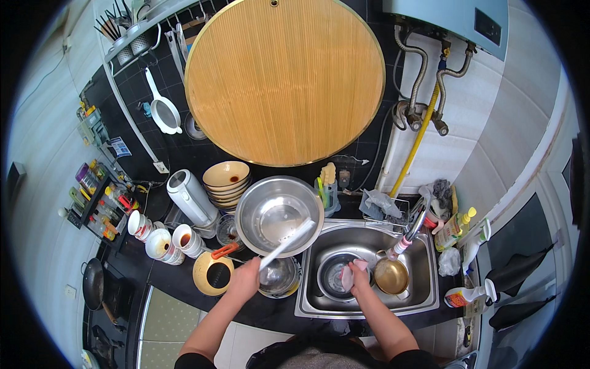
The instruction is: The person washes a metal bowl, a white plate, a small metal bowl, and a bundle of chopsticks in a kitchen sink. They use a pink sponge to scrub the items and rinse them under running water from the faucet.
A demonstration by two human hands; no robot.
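Observation:
My left hand (246,280) is closed round one end of a long, flat white utensil (289,242), whose exact kind I cannot make out. It slants up across the front rim of a large steel basin (255,215). Below that basin is a smaller steel bowl (278,275), and an orange-handled tool (225,250) lies just beyond my hand. Over the sink (424,295), my right hand (359,283) grips a pink cloth (348,278). Beneath it sits a round metal pot (327,286) with water in it. A gold-coloured bowl (391,275) stands to its right, under the faucet (410,237).
Left on the counter are stacked bowls (226,175), paper cups (187,240), a yellowish bowl (212,273) with dark liquid and a white electric kettle (192,197). A large round wooden board (286,83) leans behind. Bottles, including a spray bottle (470,294), line the right side.

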